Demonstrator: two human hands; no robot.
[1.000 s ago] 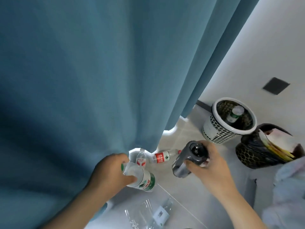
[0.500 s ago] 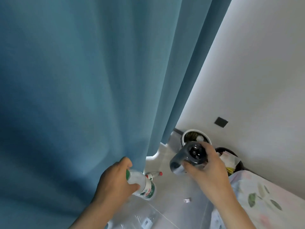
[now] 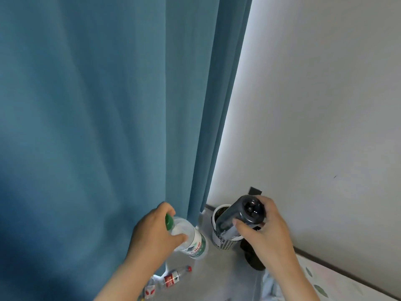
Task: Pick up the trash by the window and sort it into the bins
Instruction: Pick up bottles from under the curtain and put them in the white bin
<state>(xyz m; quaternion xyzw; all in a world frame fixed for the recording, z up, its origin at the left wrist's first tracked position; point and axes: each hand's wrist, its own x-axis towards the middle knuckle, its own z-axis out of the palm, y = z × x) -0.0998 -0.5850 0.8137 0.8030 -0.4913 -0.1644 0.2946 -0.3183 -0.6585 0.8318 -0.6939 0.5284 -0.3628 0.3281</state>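
Note:
My left hand (image 3: 152, 233) grips a clear plastic bottle (image 3: 191, 240) with a green cap and a green-and-white label, held in the air in front of the blue curtain. My right hand (image 3: 267, 233) grips a dark grey can (image 3: 236, 216), its base turned towards me, directly above the white perforated bin (image 3: 224, 242). A dark bin (image 3: 253, 257) stands right of the white one, mostly hidden behind my right hand. On the floor near the curtain lie a red-labelled bottle (image 3: 173, 278) with a red cap and a second red-labelled bottle (image 3: 149, 291).
The blue curtain (image 3: 104, 127) fills the left and middle, reaching the floor. A white wall (image 3: 325, 105) with a small dark plate (image 3: 255, 190) is on the right. A floral-patterned bed cover (image 3: 338, 283) lies at the lower right. The floor (image 3: 221, 274) is grey.
My view has tilted up, and the bins and floor bottles sit lower in the frame. Both hands rose with their items; the can now hangs over the white bin.

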